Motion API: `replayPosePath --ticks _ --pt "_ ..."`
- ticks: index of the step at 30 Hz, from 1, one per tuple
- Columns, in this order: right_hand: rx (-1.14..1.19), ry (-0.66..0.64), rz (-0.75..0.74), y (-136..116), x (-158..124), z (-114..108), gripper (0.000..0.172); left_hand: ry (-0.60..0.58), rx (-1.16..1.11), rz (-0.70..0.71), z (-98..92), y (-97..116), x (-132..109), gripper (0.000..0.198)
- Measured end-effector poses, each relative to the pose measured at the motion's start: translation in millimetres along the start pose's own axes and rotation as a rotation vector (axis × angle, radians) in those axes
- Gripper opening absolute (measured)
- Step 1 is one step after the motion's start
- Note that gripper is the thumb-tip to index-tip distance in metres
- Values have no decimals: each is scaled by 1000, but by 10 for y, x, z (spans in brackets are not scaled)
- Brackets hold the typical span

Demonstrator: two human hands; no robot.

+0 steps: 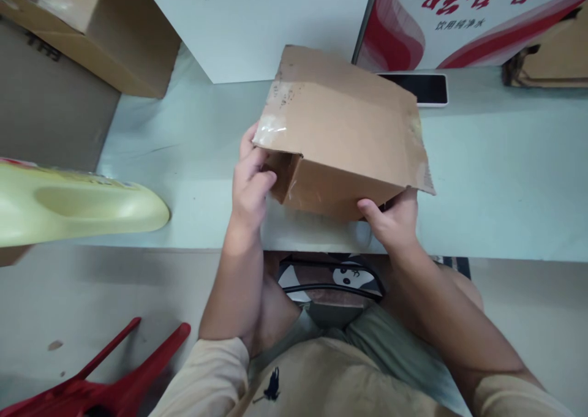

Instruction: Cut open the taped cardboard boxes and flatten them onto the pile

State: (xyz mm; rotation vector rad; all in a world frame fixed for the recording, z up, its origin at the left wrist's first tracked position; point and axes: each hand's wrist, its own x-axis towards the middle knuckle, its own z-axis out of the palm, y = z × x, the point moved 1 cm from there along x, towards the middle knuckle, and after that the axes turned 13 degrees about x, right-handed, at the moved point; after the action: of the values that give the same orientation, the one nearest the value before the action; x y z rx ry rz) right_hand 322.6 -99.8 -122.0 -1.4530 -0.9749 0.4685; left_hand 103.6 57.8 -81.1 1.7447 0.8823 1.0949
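Both hands hold the worn brown cardboard box (342, 129) tilted above the pale table (505, 178). The left hand (250, 181) grips its taped corner, and the right hand (395, 221) clasps it from underneath, so it keeps steady.

only properly readable stuff: red-and-white carton (463, 34) at back right, print upside down from here. big red characters 娃哈哈, partly cut off by top edge. below them, smaller dark line 饮用纯净水. big brown box (50, 105) far left: few dark letters near top, too blurry to read. white box (257, 25) at back: faint scribble, can't make out. small cardboard box (340, 129) in middle: smudgy marks by taped corner, unreadable.
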Motion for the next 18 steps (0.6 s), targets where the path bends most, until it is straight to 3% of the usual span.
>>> replayPosePath --ticks 3,6,10,18 --pt "-31 13 3 4 -4 17 80 -250 193 74 2 74 -48 63" --pt "-80 28 12 -8 -8 -1 77 -373 344 -48 32 155 -91 67" --pt "-32 34 44 -19 8 -41 70 -322 370 -159 56 172 -96 70" --pt "43 166 -11 -97 81 -59 71 -154 280 -191 15 118 -40 69"
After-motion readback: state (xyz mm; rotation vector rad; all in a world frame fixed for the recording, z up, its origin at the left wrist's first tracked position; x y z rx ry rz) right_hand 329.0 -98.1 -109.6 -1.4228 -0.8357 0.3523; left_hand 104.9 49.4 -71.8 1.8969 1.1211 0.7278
